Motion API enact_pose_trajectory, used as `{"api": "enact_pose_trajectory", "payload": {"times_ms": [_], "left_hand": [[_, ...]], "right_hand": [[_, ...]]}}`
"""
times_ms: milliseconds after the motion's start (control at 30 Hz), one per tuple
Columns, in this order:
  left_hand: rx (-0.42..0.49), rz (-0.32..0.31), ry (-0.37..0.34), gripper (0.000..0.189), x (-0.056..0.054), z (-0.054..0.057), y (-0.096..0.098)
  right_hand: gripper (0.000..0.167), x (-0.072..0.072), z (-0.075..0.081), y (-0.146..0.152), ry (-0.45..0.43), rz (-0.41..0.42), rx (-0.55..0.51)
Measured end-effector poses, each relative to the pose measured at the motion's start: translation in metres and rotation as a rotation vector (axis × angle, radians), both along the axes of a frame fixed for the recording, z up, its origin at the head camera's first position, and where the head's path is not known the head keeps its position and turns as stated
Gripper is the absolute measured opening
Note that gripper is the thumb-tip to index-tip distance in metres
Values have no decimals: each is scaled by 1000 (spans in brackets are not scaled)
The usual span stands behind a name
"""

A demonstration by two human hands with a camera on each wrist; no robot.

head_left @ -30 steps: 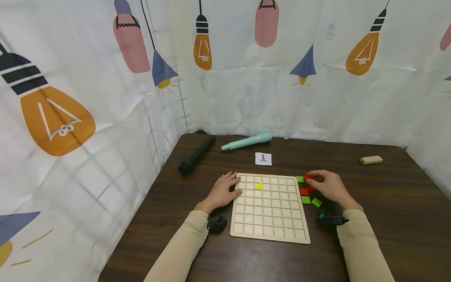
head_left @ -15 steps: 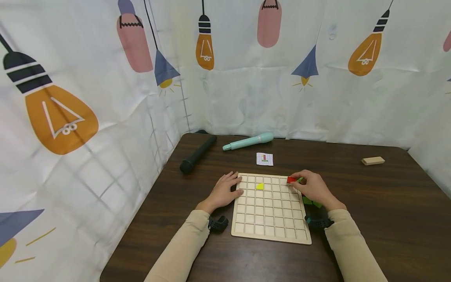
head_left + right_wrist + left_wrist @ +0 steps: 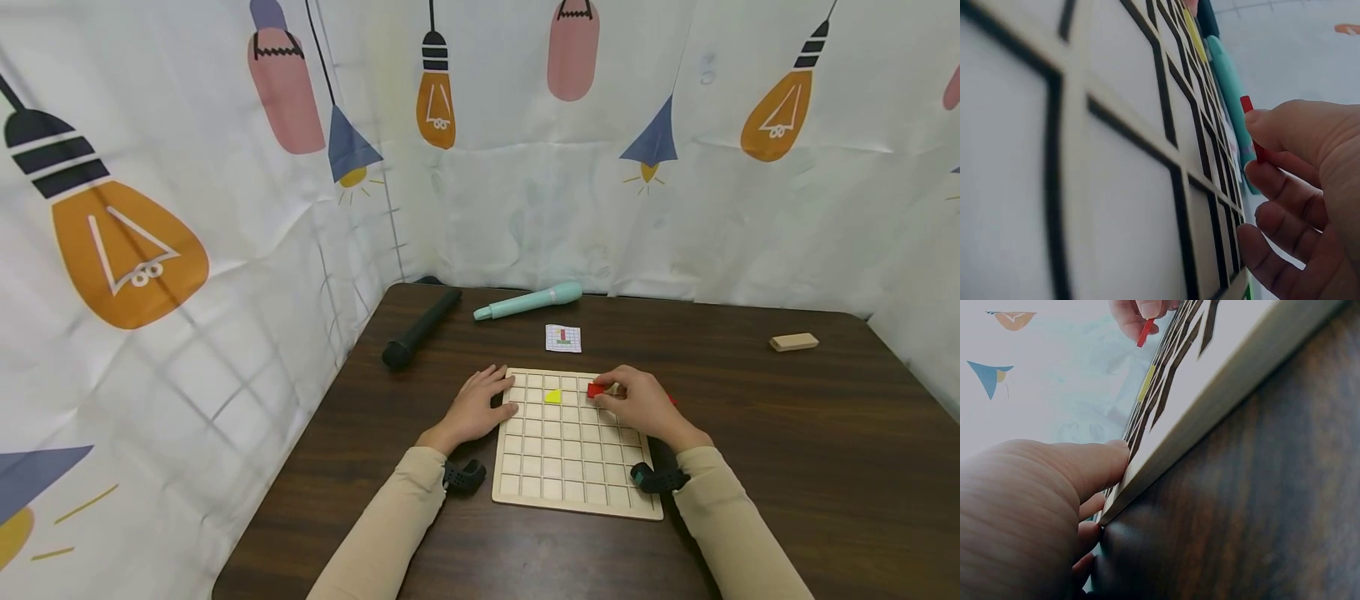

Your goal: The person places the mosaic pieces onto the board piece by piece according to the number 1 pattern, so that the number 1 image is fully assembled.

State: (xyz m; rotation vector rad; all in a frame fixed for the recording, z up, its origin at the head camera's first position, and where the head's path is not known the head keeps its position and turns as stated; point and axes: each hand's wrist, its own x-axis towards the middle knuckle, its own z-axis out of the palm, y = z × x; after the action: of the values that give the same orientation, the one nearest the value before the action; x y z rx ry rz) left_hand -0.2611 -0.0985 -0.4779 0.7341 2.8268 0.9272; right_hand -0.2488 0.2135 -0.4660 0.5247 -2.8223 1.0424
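Note:
A wooden grid board (image 3: 570,454) lies on the dark table, with a yellow tile (image 3: 552,397) in one of its upper cells. Thumb and fingers of my left hand (image 3: 472,408) rest along the board's upper left edge, spread and nearly straight. My right hand (image 3: 637,404) pinches a small red tile (image 3: 595,390) between thumb and fingertips, over the upper part of the board and right of the yellow tile. From the right wrist view, the red tile (image 3: 1246,103) stands edge-on above the grid, its lower fingers loosely bent. Most of the loose tiles are hidden behind the right hand.
Beyond the board lies a small card (image 3: 563,338) with a coloured grid pattern. A black microphone (image 3: 420,329) and a pale teal microphone (image 3: 528,302) lie at the back left. One wooden block (image 3: 794,342) sits far right. Printed cloth walls border the table.
My right hand has picked up a red tile from the loose pieces beside the board and carried it left over the grid. The left hand has stayed at the board's edge.

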Motion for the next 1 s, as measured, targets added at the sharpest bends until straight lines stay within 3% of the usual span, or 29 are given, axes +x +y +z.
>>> {"api": "enact_pose_trajectory", "payload": {"times_ms": [600, 1000], "left_hand": [[6, 0, 9, 55, 0, -3, -2], [3, -5, 10, 56, 0, -1, 0]], "right_hand": [[25, 2, -3, -24, 11, 57, 16], [29, 1, -6, -30, 66, 29, 22]]}}
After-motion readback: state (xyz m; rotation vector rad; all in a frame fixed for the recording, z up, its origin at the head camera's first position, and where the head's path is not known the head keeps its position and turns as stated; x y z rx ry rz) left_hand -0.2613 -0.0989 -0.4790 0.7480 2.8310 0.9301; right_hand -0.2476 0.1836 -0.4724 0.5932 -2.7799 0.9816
